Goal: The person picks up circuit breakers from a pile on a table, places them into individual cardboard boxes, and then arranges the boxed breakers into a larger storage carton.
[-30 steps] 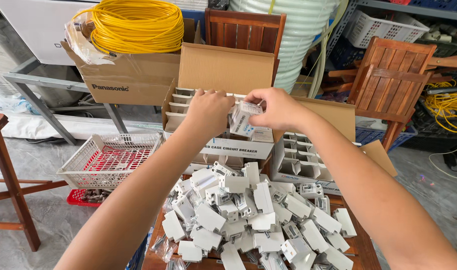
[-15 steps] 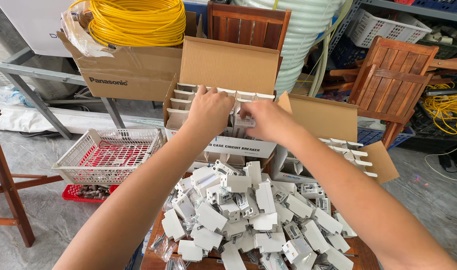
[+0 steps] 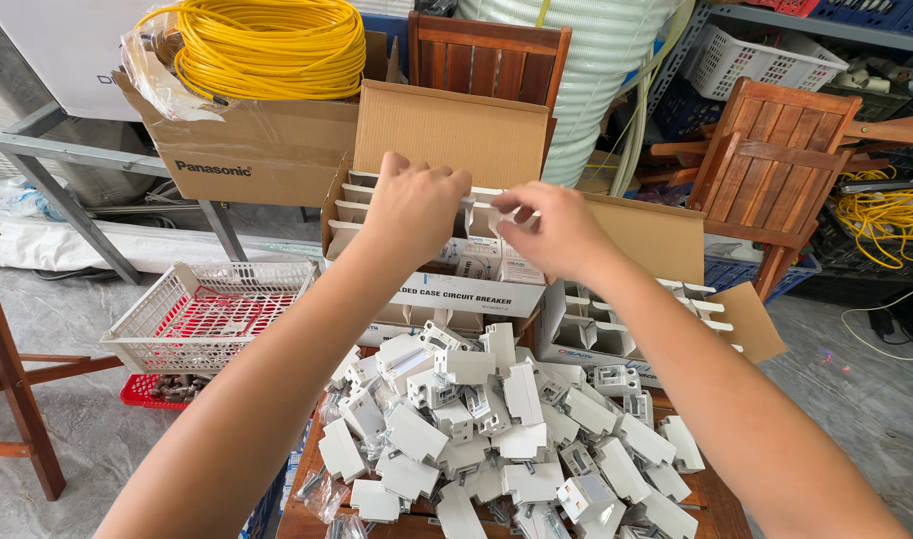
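My left hand and my right hand reach into an open cardboard box with white card dividers. The right fingers pinch a small white breaker at the box's back row. My left hand lies beside it with bent fingers over the dividers, touching the same spot; its grip is hidden. Below my arms, a heap of several loose white breakers covers a small wooden table.
A second open box with dividers sits right of the first. A white mesh basket rests on a red one at left. Behind are a carton with a yellow cable coil, wooden chairs, and a stool.
My right hand has carried the white breaker from above the box down into its back row. My left hand has shifted slightly toward it, and the view has tilted a little.
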